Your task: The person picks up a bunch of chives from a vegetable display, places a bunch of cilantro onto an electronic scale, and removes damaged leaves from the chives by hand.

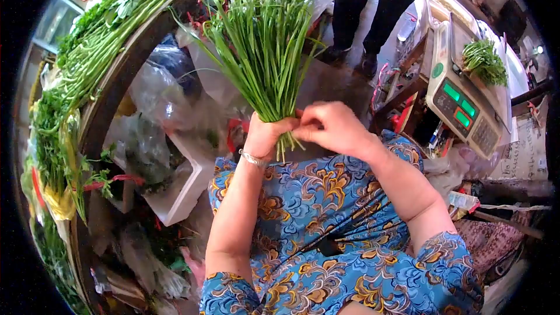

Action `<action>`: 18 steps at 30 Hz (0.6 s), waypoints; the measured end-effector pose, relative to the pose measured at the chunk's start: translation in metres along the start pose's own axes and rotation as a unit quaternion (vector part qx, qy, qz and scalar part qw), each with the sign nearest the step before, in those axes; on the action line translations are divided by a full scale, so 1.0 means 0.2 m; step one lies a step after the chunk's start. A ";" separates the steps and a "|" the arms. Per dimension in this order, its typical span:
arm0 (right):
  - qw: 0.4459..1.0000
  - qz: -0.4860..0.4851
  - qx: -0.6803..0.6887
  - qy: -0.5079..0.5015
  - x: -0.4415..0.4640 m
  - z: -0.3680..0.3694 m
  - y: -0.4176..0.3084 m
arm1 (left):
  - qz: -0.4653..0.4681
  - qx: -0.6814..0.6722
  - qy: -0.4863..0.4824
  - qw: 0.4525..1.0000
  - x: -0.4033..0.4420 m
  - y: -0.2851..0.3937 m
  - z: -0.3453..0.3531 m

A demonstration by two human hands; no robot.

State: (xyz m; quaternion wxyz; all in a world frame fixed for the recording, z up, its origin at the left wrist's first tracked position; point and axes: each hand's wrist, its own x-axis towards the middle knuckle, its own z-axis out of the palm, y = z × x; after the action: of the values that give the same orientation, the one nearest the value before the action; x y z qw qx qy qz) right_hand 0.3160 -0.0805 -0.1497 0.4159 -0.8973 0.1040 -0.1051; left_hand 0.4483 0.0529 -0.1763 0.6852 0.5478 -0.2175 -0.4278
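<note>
A fanned bundle of long green leafy stems [262, 52] stands upright in front of me, leaves at the top and cut ends at the bottom. My left hand [267, 133] is wrapped round its lower part, with short stem ends poking out below the fist. Close on the right of those stems, my right hand [332, 128] has its fingers curled in a pinch at the bundle's base. Whether that pinch holds a stem is too small to tell.
Green vegetables [99, 58] lie along a curved wooden edge at left. Plastic bags [160, 96] and a white foam piece [185, 189] are below. A person's dark-trousered legs [352, 6] stand ahead. At right, a scale [461, 102] carries a small green bunch [484, 61].
</note>
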 end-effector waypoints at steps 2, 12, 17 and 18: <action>0.991 0.002 0.086 0.099 0.02 -0.07 -0.01 | 0.007 0.006 -0.006 1.000 0.00 0.01 0.00; 0.943 -0.129 0.128 0.278 0.14 -0.14 0.06 | -0.074 0.060 -0.050 0.994 -0.04 -0.02 0.01; 0.956 -0.132 0.098 0.242 0.14 -0.16 0.09 | -0.065 0.061 -0.052 0.995 -0.03 -0.03 0.00; 0.955 -0.133 0.097 0.245 0.13 -0.17 0.08 | -0.071 0.051 -0.054 0.995 -0.03 -0.03 0.00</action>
State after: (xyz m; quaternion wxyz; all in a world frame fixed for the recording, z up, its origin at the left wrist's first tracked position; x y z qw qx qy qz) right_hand 0.3295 -0.1233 -0.1378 0.4447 -0.8052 0.0720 -0.3857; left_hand 0.4437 0.0575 -0.1821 0.6121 0.5720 -0.2361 -0.4923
